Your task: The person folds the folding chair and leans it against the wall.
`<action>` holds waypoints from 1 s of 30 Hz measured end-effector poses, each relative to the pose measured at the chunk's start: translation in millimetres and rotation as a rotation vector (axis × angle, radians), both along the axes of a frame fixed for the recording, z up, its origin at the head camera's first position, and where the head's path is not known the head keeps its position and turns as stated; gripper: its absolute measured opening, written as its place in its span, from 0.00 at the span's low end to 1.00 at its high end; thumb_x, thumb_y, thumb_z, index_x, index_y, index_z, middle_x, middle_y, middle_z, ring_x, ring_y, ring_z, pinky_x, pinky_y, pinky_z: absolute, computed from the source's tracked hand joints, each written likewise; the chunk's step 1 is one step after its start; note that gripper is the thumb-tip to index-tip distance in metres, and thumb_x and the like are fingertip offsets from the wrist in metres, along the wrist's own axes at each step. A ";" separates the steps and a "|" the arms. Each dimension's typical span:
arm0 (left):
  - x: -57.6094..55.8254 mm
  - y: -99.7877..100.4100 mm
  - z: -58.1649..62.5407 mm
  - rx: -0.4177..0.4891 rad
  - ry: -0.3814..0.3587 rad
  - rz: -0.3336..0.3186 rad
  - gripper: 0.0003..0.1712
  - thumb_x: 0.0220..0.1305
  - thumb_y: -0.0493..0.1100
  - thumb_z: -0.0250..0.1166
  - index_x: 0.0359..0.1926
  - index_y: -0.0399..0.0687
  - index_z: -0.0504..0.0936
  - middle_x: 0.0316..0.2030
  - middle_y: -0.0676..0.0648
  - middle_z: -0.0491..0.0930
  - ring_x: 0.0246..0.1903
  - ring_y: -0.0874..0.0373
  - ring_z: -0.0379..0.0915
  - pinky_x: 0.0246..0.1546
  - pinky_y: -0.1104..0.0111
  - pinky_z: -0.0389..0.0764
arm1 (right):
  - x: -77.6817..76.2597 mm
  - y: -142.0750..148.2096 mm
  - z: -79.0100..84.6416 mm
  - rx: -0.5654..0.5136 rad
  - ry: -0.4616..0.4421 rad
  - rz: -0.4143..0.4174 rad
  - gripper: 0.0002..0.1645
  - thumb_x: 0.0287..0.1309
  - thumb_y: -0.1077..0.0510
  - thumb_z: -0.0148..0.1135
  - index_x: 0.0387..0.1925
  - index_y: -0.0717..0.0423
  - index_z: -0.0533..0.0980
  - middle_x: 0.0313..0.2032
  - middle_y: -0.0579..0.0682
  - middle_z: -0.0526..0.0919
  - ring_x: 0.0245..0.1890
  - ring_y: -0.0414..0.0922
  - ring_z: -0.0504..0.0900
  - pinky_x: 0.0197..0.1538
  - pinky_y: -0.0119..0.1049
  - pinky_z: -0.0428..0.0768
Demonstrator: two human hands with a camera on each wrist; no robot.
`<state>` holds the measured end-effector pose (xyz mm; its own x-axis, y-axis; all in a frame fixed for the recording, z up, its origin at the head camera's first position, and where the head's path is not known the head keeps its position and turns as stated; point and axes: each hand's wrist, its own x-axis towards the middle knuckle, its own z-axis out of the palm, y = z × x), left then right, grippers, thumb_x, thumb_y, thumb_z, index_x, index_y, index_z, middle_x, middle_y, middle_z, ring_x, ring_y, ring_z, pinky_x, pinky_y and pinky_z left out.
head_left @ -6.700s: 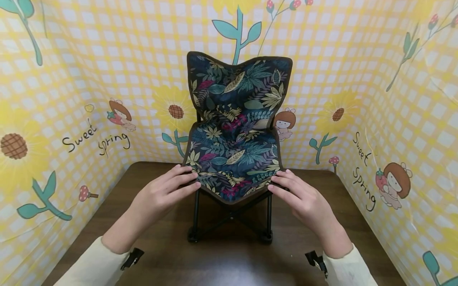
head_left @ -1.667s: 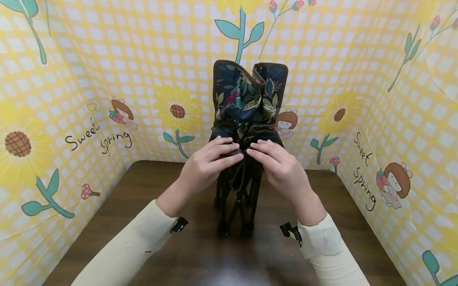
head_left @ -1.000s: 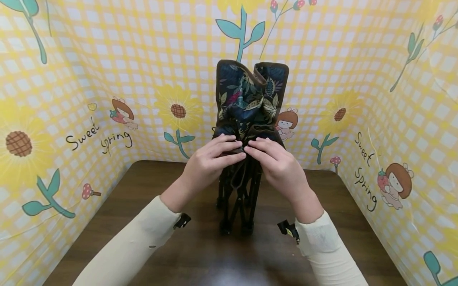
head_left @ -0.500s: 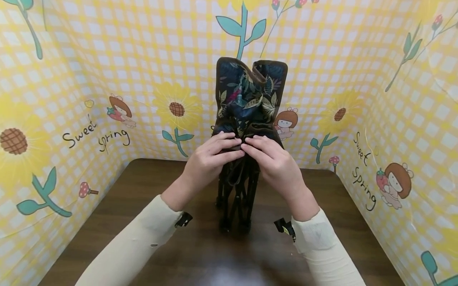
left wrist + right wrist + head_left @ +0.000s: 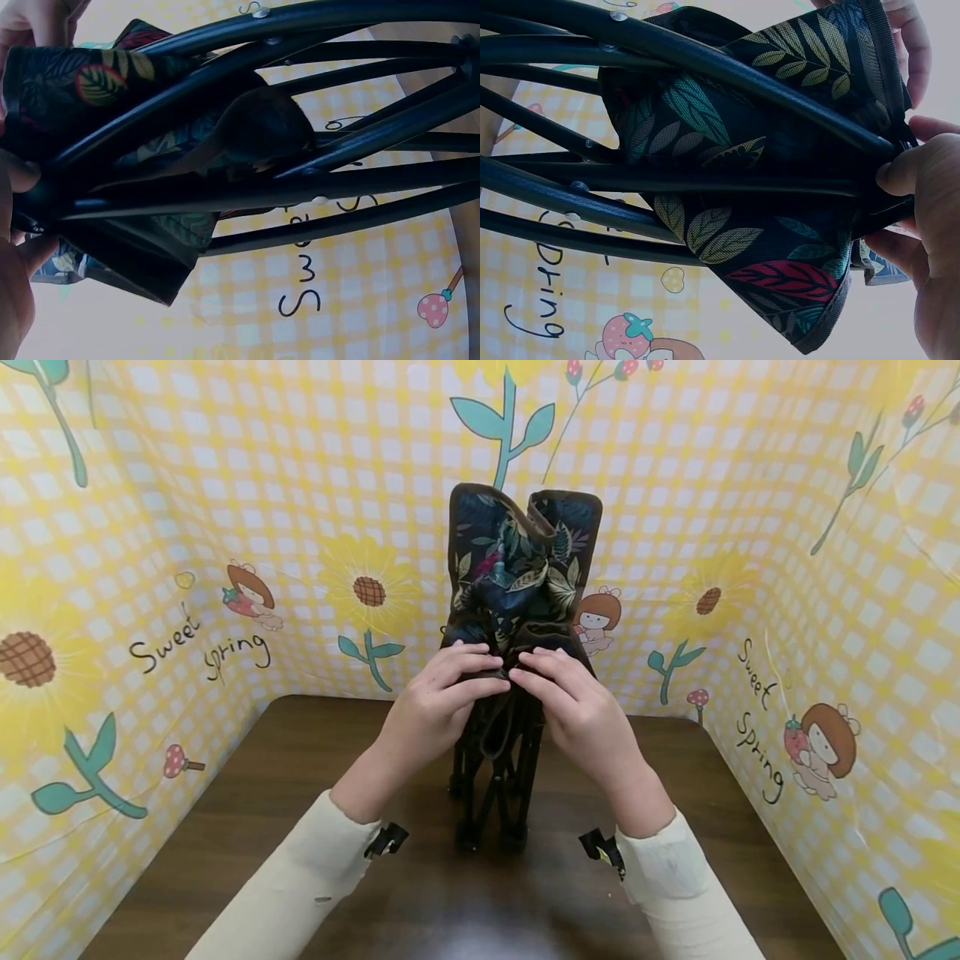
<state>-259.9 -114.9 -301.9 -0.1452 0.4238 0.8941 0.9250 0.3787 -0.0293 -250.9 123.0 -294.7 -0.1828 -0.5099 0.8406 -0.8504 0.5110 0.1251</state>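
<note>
A small folding chair with dark leaf-print fabric stands upright, drawn in narrow. Its back fabric is creased down the middle and the seat is bunched up. My left hand grips the seat's front left corner, fingers over the top. The opposite corner is held by my right hand, and the fingertips of both hands nearly meet. In the left wrist view, black frame tubes run close together beneath the fabric. The right wrist view has my right thumb against a tube end beside the fabric edge.
The chair's feet stand on a dark brown wooden table. Yellow checked cloth with printed flowers and lettering walls in the back and both sides. A black clip sits at each sleeve cuff.
Since the oldest frame, both hands have come together and the chair has narrowed from spread wide, its seat fabric folding up. Over the last second or so, hands and chair have barely shifted.
</note>
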 end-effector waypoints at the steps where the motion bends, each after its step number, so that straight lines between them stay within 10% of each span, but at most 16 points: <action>1: 1.0 -0.8 0.4 -0.015 -0.005 0.005 0.18 0.67 0.25 0.63 0.51 0.47 0.89 0.56 0.43 0.83 0.64 0.43 0.75 0.69 0.45 0.70 | 0.6 0.9 0.0 0.000 -0.007 -0.001 0.25 0.65 0.73 0.62 0.60 0.55 0.81 0.60 0.56 0.82 0.64 0.55 0.78 0.71 0.52 0.72; 30: 16.2 -23.7 13.1 -0.089 -0.045 0.029 0.23 0.58 0.37 0.76 0.56 0.47 0.86 0.61 0.40 0.80 0.66 0.38 0.71 0.72 0.48 0.66 | 12.2 18.1 -6.2 -0.077 -0.019 -0.070 0.28 0.57 0.64 0.73 0.61 0.55 0.80 0.64 0.58 0.79 0.65 0.58 0.77 0.72 0.55 0.69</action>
